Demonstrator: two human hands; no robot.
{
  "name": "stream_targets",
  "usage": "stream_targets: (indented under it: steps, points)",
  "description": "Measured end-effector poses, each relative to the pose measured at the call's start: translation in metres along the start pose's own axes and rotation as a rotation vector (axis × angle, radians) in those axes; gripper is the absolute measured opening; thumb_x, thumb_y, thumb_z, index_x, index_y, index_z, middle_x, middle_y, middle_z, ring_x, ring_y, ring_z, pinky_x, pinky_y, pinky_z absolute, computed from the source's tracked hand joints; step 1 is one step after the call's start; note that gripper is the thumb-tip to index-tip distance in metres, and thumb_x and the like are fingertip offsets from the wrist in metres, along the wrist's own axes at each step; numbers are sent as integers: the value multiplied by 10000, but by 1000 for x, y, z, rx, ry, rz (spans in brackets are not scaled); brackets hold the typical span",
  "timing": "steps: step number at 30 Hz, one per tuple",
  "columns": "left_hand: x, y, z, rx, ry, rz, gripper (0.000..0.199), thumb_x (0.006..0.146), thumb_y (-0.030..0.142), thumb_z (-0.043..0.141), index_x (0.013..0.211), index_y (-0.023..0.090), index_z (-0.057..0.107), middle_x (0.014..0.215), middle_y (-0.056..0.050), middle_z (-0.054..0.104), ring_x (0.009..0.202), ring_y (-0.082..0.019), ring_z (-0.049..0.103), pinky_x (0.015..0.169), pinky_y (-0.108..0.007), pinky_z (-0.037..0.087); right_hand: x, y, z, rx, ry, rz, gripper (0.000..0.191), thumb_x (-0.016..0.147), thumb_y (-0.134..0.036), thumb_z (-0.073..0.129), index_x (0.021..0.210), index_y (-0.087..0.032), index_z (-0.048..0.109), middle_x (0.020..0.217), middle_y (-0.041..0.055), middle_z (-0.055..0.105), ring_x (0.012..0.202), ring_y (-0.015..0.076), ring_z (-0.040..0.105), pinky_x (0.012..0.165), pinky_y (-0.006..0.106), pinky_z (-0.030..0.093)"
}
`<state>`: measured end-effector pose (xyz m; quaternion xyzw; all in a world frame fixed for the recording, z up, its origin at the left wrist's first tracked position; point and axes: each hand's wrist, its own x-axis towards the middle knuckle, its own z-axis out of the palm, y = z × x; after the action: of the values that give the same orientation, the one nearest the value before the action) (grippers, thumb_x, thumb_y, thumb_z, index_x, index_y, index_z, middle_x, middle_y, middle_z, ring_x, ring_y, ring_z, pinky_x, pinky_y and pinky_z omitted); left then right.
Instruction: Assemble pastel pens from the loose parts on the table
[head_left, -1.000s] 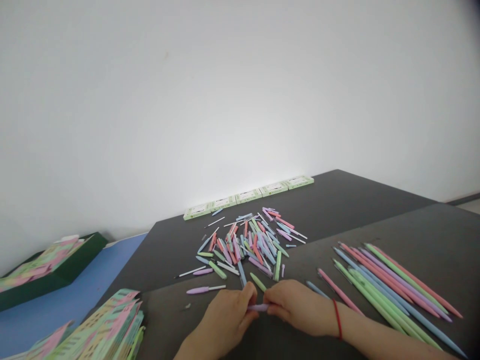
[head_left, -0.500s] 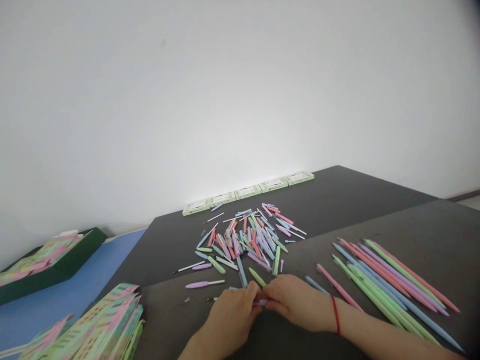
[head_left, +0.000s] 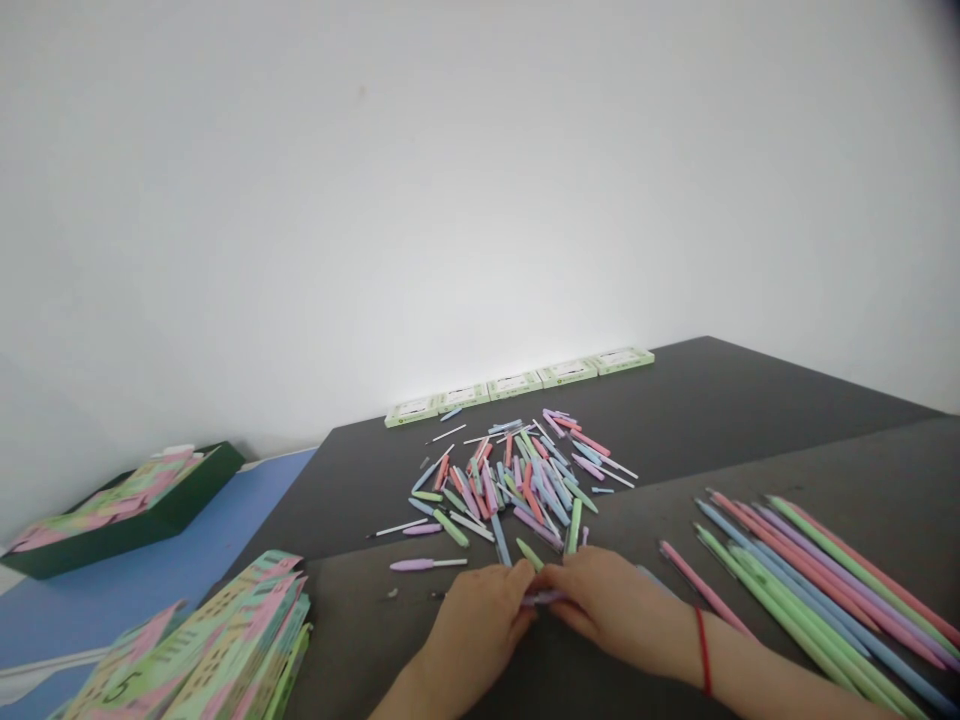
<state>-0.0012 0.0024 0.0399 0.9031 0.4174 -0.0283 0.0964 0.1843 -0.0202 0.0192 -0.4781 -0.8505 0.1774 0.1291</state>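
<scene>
Close together at the front of the dark table, my left hand (head_left: 480,625) and my right hand (head_left: 611,605) both pinch a purple pen (head_left: 546,597). Fingers cover most of it, and a short purple stretch shows between the two hands. A thin dark-tipped end pokes out left of my left hand. Just beyond the fingertips lies a mixed pile of pastel pen parts (head_left: 517,480), with caps, barrels and white refills. A purple pen piece with a white refill (head_left: 427,565) rests left of the hands. Around my right wrist is a red string.
Long pastel pens (head_left: 810,580) lie side by side at the right, with a lone pink pen (head_left: 705,588) nearer my arm. Flat green-white boxes (head_left: 517,385) line the wall. At left are stacked printed packs (head_left: 225,640) and a dark green tray (head_left: 150,520) on a blue surface.
The whole view has shifted, so things sit further right in the picture. My hands keep hold of the purple pen and are slightly farther apart.
</scene>
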Motion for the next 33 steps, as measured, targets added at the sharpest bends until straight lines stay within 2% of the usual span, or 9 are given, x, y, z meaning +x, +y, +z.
stream_targets:
  steps: [2, 8, 14, 18, 22, 25, 28, 31, 33]
  points:
    - [-1, 0, -2, -48, 22, 5, 115, 822, 140, 527, 901, 218, 495, 948, -6, 632, 848, -183, 592, 714, -260, 413, 0, -2, 2, -1, 13, -30, 218, 866, -192, 480, 1032, -243, 613, 886, 49, 687, 848, 213, 627, 735, 279, 401]
    - [-7, -8, -19, -201, 27, -5, 178, 757, 69, 466, 844, 210, 531, 876, 2, 626, 786, -153, 566, 654, -219, 388, 0, 0, 0, -65, 30, 20, 152, 846, -167, 471, 879, -207, 614, 828, 44, 690, 804, 215, 636, 700, 276, 407]
    - [-10, -34, -31, -106, -6, -92, 149, 837, 232, 491, 890, 243, 630, 905, -22, 661, 843, -197, 594, 712, -258, 371, 3, 3, -4, -86, 69, 130, 196, 871, -170, 421, 861, -181, 616, 831, 81, 692, 789, 227, 643, 694, 288, 421]
    - [-15, -49, -38, -96, 29, -173, 115, 829, 216, 481, 908, 222, 564, 853, -20, 654, 778, -192, 590, 657, -254, 347, 4, 3, -5, -68, 73, 161, 215, 880, -165, 410, 868, -168, 625, 867, 105, 699, 821, 244, 648, 721, 299, 429]
    - [-18, -52, -42, -133, 26, -141, 101, 801, 144, 438, 825, 208, 513, 799, -12, 611, 696, -172, 542, 603, -240, 321, 4, 4, -5, -34, 69, 192, 216, 886, -161, 409, 919, -165, 622, 864, 113, 701, 824, 234, 651, 722, 283, 424]
    - [-14, -51, -39, -218, 56, -117, 146, 804, 138, 426, 887, 211, 522, 852, -24, 606, 743, -177, 541, 653, -244, 341, 4, 5, -5, -2, 69, 205, 207, 883, -165, 417, 947, -174, 614, 858, 100, 705, 818, 224, 654, 703, 265, 417]
    - [-8, -55, -36, -369, 141, -105, 182, 838, 171, 389, 955, 215, 521, 887, -22, 590, 791, -178, 536, 715, -253, 357, 3, 6, -7, 31, 71, 208, 210, 888, -181, 410, 964, -191, 606, 865, 81, 708, 806, 217, 655, 678, 257, 414]
    - [-1, -60, -34, -521, 220, -158, 161, 848, 239, 371, 853, 199, 528, 742, 20, 520, 698, -160, 487, 653, -235, 354, 2, 4, -9, 100, 78, 200, 215, 889, -188, 406, 988, -212, 595, 855, 52, 706, 768, 194, 649, 661, 242, 410]
    - [2, -59, -30, -610, 188, -171, 155, 823, 283, 424, 835, 187, 544, 663, 48, 451, 624, -141, 435, 591, -216, 330, 1, 2, -10, 185, 80, 176, 216, 891, -199, 405, 996, -224, 592, 829, 33, 701, 731, 179, 640, 645, 231, 406]
